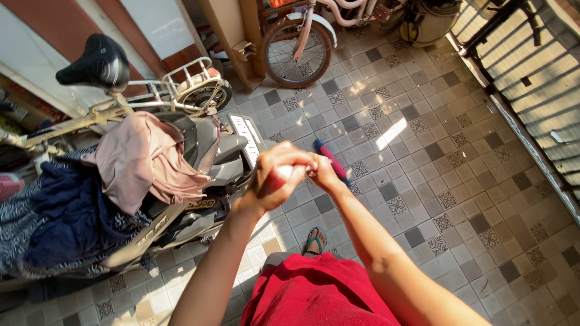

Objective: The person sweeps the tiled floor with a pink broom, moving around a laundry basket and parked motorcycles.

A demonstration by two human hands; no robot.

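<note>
Nearest, red cloth over the lap, a foot in a green sandal just past its edge on the patterned tile floor. Above that, two bare forearms rising to meet in mid-frame. Left hand curled into a fist, fingers pressed together around the pale end of a slim stick-like tool. Right hand touching the left, fingers wrapped round the same tool, whose pink and blue stretch juts out beyond the knuckles, slanting over the floor; exact kind of tool not clear. Left of the hands, a grey scooter draped with a pinkish garment, a dark blue cloth and a patterned one beside it. Behind, a pale bicycle with black saddle and white wire rack. Farther off, another bicycle wheel against the wall. At far right, a dark metal gate casting striped shadows.
</note>
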